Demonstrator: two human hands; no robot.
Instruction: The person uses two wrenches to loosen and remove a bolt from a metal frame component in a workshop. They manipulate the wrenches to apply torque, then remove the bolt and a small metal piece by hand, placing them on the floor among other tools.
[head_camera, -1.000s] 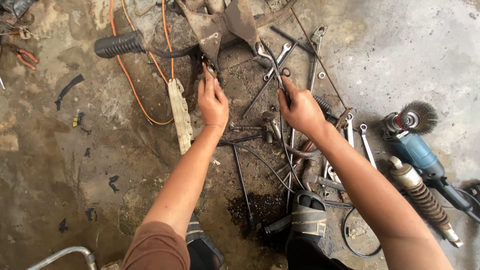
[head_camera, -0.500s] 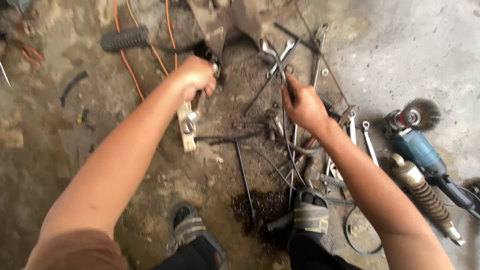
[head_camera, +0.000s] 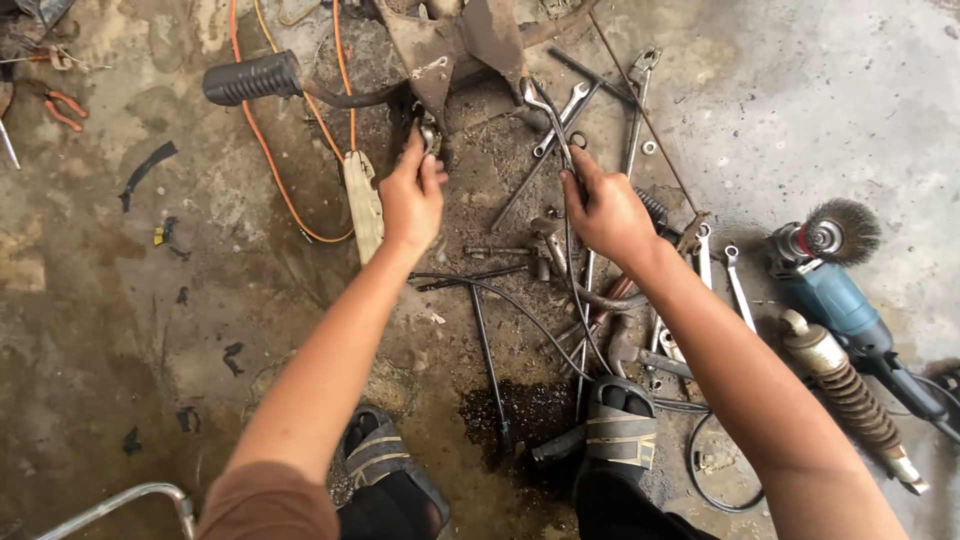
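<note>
Stained concrete floor (head_camera: 150, 300); my right hand (head_camera: 605, 210) closes on a spanner (head_camera: 548, 120), long axis pointing away up-left of my fingers; left hand (head_camera: 410, 195) pinches a small metal part (head_camera: 430, 135).

Two bare forearms, left hand (head_camera: 412, 198) and right hand (head_camera: 605, 210) ungloved. A brown short sleeve (head_camera: 265, 505) covers the left upper arm. Feet wear grey strapped sandals (head_camera: 620, 425).

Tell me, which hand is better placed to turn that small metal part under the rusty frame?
Probably the left hand: its fingertips already touch the small metal part below the rusty frame. The right hand is busy gripping a wrench.
</note>
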